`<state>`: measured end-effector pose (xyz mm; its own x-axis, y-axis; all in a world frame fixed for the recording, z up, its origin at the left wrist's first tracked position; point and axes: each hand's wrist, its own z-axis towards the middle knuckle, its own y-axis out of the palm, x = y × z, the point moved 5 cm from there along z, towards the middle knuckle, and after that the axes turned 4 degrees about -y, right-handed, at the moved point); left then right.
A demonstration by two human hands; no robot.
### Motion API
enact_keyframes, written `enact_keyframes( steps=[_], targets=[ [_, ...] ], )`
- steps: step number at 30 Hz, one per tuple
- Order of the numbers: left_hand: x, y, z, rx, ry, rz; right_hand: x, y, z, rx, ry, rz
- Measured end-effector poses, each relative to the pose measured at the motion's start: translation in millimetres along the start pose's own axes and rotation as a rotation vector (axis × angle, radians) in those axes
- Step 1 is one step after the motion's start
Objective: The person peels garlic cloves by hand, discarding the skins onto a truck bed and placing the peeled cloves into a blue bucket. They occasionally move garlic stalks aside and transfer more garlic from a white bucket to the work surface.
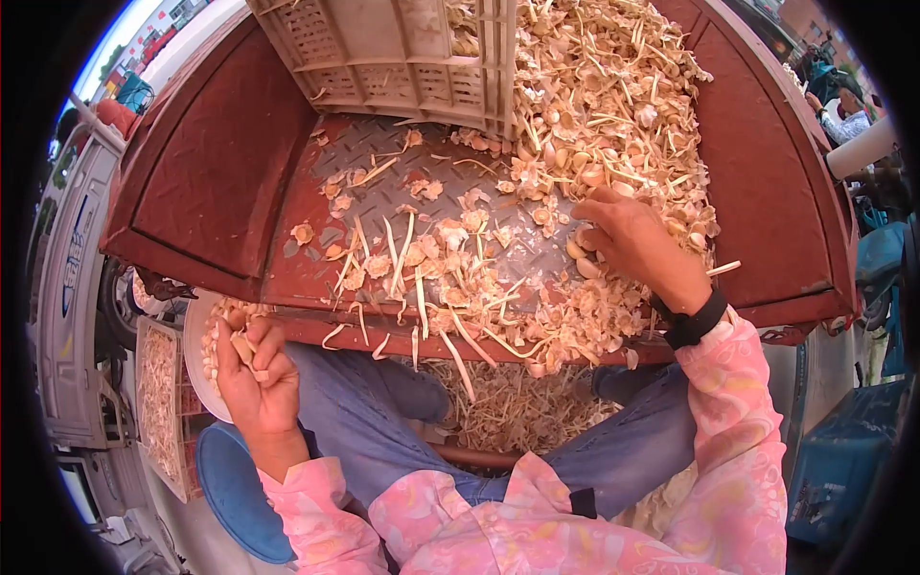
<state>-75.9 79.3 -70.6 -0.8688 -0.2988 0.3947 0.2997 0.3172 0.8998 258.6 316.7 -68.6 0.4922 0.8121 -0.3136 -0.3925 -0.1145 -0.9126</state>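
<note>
My left hand [257,374] is raised at the left, its fingers curled around a garlic clove [243,351]. Just behind it, a white bowl [199,362] holds peeled-looking cloves and is partly covered by the hand. My right hand [637,244], with a black band at the wrist, reaches over the near edge of a large heap of garlic cloves and husks [613,105]. Its fingers are bent and apart. Several loose garlic cloves [586,268] lie right under its fingertips. Dry stems and husks [422,259] are scattered across the metal bed to its left.
A pale plastic crate [402,67] stands tipped on the red truck bed [206,182]. At lower left are a blue round lid or tub [240,498] and a crate of husks [161,402]. More husks lie on the ground between my knees. Another person [845,120] is at far right.
</note>
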Motion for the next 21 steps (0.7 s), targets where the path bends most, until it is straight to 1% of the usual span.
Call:
enact_keyframes(
  steps=[1, 2, 4, 5, 7, 8, 9, 10, 11, 13, 15, 16, 17, 20, 21],
  targets=[
    [62.1, -48.6, 6.0, 0.011, 0.121, 0.195, -0.6, 5.8, -0.2, -0.118, 0.014, 0.010],
    [105.1, -84.3, 7.6, 0.019, 0.242, 0.389, -0.8, 7.3, 0.5, -0.139, 0.016, -0.009],
    [123.7, -103.5, -7.3, 0.598, 0.314, 0.858, -0.5, 10.0, 1.1, -0.184, 0.019, -0.048],
    [133.7, -106.5, -14.3, 0.889, 0.349, 1.086, 0.9, 10.3, 1.7, -0.159, 0.017, -0.029],
    [125.0, -94.0, -8.0, 0.687, 0.548, 1.284, 3.1, 12.9, 1.7, -0.119, 0.010, 0.004],
    [112.9, -89.5, -11.3, 0.591, 0.647, 1.368, 4.6, 12.7, 2.3, -0.107, 0.064, 0.132],
    [74.8, -54.6, -13.0, 0.513, 0.550, 1.189, 5.1, 12.6, 4.3, -0.100, 0.112, 0.259],
    [37.1, -24.6, -11.7, 0.430, 0.513, 1.128, 4.4, 13.6, 6.8, -0.097, 0.159, 0.386],
    [-2.6, 3.9, -8.7, 0.264, 0.401, 1.095, 0.4, 15.9, 8.4, -0.091, 0.187, 0.581],
    [-79.5, 43.5, 0.1, 0.037, 0.102, 1.016, -11.5, 21.0, 4.7, -0.070, 0.250, 0.974],
    [-147.8, 62.1, 9.5, -0.105, -0.228, 0.849, -33.2, 18.9, 0.0, -0.068, 0.166, 1.024],
    [-175.3, 61.4, 13.5, -0.153, -0.378, 0.689, -44.6, 16.4, -1.7, -0.066, 0.126, 1.048],
    [-196.4, 62.9, 13.6, -0.185, -0.483, 0.494, -59.4, 5.8, -1.9, 0.023, -0.028, 0.945],
    [-213.4, 49.4, 16.0, -0.180, -0.532, 0.358, -71.5, -9.4, -7.0, 0.111, -0.275, 0.723],
    [-213.6, 48.3, 12.8, -0.105, -0.583, 0.238, -65.4, -15.2, -8.1, 0.120, -0.251, 0.779]
  ],
)
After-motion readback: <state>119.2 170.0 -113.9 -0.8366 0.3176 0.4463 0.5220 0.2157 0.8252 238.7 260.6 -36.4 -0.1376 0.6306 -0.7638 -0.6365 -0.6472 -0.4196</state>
